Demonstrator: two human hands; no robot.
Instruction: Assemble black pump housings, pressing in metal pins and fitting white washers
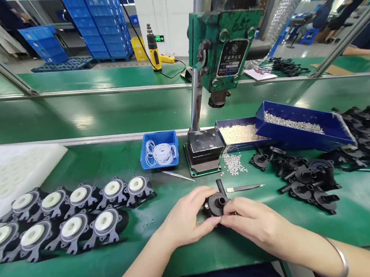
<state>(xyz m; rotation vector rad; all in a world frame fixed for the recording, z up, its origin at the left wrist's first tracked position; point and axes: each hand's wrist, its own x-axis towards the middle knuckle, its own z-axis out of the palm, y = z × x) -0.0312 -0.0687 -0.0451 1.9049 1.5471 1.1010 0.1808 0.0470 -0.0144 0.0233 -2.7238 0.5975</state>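
Both hands meet over a black plastic pump housing [217, 200] just above the green bench top. My left hand [186, 216] curls round its left side with the fingers closed on it. My right hand [252, 223] pinches the housing's right side, fingers pressed together. A stub pipe of the housing points up between the hands. Black tweezers [245, 188] lie just beyond my right hand. A silver bracelet sits on my right wrist.
Two rows of black housings with white discs [69, 212] lie left. A heap of black housings [309, 178] lies right. Behind stand a green press [219, 55], a blue bin of white rings [161, 150], blue trays of small parts [302, 124], loose beads [232, 164] and a second pair of tweezers [177, 175].
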